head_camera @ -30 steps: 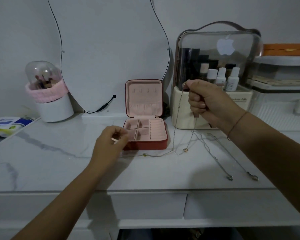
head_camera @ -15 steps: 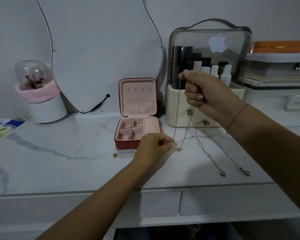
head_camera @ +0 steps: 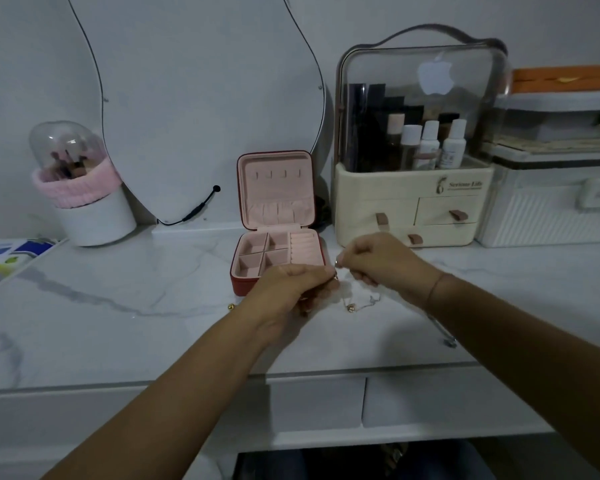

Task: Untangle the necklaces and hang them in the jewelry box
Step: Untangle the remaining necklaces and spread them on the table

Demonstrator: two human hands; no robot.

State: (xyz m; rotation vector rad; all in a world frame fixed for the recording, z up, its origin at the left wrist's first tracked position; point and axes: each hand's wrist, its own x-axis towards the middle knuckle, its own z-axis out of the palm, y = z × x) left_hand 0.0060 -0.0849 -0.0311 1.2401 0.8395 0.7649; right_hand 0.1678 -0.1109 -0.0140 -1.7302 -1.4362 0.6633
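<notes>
Grip of the left hand (head_camera: pixel 291 289) curled tight, fingertips pinching fine chain of the necklaces (head_camera: pixel 369 302); grip of the right hand (head_camera: pixel 381 265) likewise clamped, thumb and forefinger nipping chain just beside the left knuckles. Head view, the only one: both hands low over the white marble table (head_camera: pixel 118 323), nearly touching, just in front of the jewelry box (head_camera: pixel 239 284). Below the hands, slack chain lying on the table with a gold bead (head_camera: pixel 350 308) at its end; more chain trailing under the right forearm to a clasp (head_camera: pixel 450 342) near the table's front edge. Small gold bit (head_camera: pixel 230 307) alone on the table, left of the left wrist. Jewelry box open, lid upright, pink lining, row of hooks (head_camera: pixel 278 174) in the lid, compartments in the base. Behind it, a curved mirror (head_camera: pixel 205 98); to the right a cream cosmetics organiser (head_camera: pixel 409 209) under a clear dome; to the left a brush holder (head_camera: pixel 90 216) with a pink band.
</notes>
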